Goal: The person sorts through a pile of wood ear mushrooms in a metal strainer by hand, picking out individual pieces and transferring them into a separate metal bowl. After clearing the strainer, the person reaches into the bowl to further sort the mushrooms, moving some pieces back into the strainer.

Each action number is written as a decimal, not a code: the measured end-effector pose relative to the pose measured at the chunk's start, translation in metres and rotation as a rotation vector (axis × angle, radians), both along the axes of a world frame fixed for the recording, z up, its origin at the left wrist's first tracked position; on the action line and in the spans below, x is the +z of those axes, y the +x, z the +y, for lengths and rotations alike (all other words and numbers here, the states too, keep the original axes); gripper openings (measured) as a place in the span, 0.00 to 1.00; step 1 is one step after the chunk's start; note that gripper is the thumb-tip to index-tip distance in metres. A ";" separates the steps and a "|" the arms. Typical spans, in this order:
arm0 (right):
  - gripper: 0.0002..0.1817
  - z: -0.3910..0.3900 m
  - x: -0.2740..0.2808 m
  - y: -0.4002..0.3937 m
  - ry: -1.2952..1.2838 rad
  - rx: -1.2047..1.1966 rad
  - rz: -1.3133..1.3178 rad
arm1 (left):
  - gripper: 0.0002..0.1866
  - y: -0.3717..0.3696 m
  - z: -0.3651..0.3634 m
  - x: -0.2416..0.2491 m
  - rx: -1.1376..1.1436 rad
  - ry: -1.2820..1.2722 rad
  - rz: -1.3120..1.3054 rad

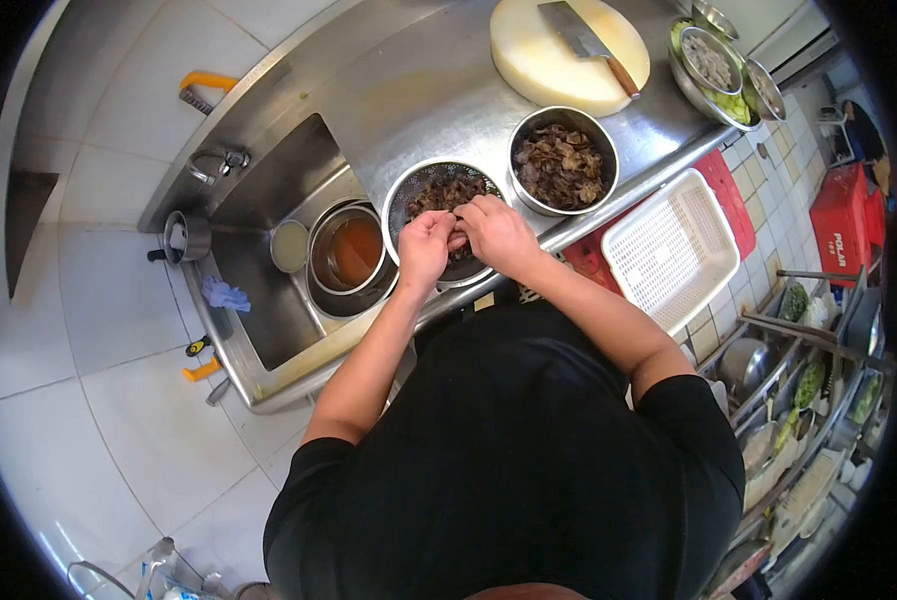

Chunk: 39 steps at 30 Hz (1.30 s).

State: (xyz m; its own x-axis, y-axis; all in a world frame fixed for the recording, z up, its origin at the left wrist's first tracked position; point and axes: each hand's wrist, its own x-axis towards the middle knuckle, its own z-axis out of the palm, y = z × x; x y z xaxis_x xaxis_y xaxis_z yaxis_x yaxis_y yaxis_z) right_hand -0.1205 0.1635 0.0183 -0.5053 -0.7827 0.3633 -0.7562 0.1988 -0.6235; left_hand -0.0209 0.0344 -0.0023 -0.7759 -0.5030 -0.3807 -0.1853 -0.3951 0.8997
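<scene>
Over a perforated metal colander [401, 190] on the steel counter, my left hand [427, 246] and my right hand [497, 234] meet fingertip to fingertip. Both are closed in a pinch on a small dark piece, seemingly wood ear mushroom, mostly hidden by the fingers. Dark brown, frilly wood ear mushrooms [447, 192] lie in the colander under my hands. Just to its right stands a round steel pot [609, 185] filled with more wood ear mushrooms [562, 168].
A cleaver [577, 32] rests on a thick round chopping board [529, 70] at the back. The sink [269, 260] on the left holds a pot of orange-brown liquid [357, 252]. Bowls of food [709, 62] stand at the right end. A white plastic basket [672, 245] sits below the counter edge.
</scene>
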 end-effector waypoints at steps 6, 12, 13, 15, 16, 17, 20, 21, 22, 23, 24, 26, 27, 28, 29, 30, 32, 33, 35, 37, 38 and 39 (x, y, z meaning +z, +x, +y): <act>0.06 -0.006 0.004 -0.003 -0.052 -0.058 0.062 | 0.08 -0.006 0.003 0.008 0.034 0.037 0.015; 0.06 -0.006 -0.007 -0.002 -0.125 -0.120 -0.299 | 0.10 -0.007 0.004 0.011 0.125 0.216 -0.045; 0.05 -0.006 -0.011 -0.002 -0.198 -0.134 -0.500 | 0.09 -0.008 0.005 0.015 0.126 0.227 -0.045; 0.03 -0.009 -0.021 -0.003 -0.345 -0.155 -0.905 | 0.08 -0.010 0.005 0.025 0.131 0.246 -0.045; 0.04 -0.009 -0.023 -0.005 -0.390 -0.150 -0.956 | 0.08 -0.009 0.004 0.026 0.089 0.172 -0.032; 0.04 -0.008 -0.024 -0.008 -0.360 -0.153 -0.946 | 0.08 -0.009 0.004 0.026 0.044 0.098 -0.019; 0.04 -0.003 -0.021 -0.008 -0.264 -0.172 -0.794 | 0.08 -0.010 0.000 0.024 -0.039 0.028 -0.008; 0.04 -0.002 -0.014 -0.005 -0.229 -0.180 -0.659 | 0.08 -0.011 -0.002 0.024 -0.057 0.029 -0.008; 0.04 -0.001 -0.010 -0.005 -0.195 -0.187 -0.523 | 0.08 -0.012 -0.004 0.024 -0.065 0.064 -0.026; 0.04 -0.001 -0.012 -0.004 -0.188 -0.189 -0.571 | 0.08 -0.014 -0.006 0.024 -0.074 0.098 -0.045; 0.04 0.000 -0.017 -0.004 -0.182 -0.193 -0.619 | 0.08 -0.016 -0.009 0.025 -0.086 0.132 -0.063; 0.04 0.002 -0.028 -0.003 -0.153 -0.223 -0.742 | 0.09 -0.022 -0.016 0.026 0.015 0.063 -0.032; 0.04 0.005 -0.025 -0.003 -0.106 -0.213 -0.718 | 0.09 -0.026 -0.020 0.026 0.068 0.028 -0.016; 0.05 0.010 -0.020 -0.001 -0.057 -0.201 -0.695 | 0.14 -0.032 -0.025 0.026 0.113 -0.059 0.037; 0.05 0.014 -0.016 0.001 -0.006 -0.186 -0.673 | 0.15 -0.040 -0.028 0.026 0.090 -0.108 0.070; 0.06 0.017 -0.016 0.004 0.069 -0.134 -0.542 | 0.15 -0.049 -0.027 0.036 0.070 -0.155 0.099; 0.07 0.018 -0.029 0.009 0.233 -0.009 -0.362 | 0.17 -0.068 -0.023 0.059 -0.068 -0.282 0.112; 0.07 0.016 -0.036 0.010 0.311 0.051 -0.266 | 0.18 -0.080 -0.020 0.067 -0.192 -0.360 0.098; 0.07 0.016 -0.044 0.016 0.491 0.105 -0.084 | 0.21 -0.092 -0.020 0.064 -0.277 -0.445 0.180; 0.09 0.015 -0.043 0.018 0.660 0.171 0.067 | 0.22 -0.098 -0.022 0.071 -0.317 -0.618 0.240; 0.13 0.015 -0.043 0.017 0.694 0.171 0.045 | 0.20 -0.096 -0.032 0.060 -0.275 -0.639 0.135; 0.14 0.016 -0.037 0.015 0.672 0.127 0.056 | 0.20 -0.091 -0.042 0.056 -0.369 -0.770 -0.011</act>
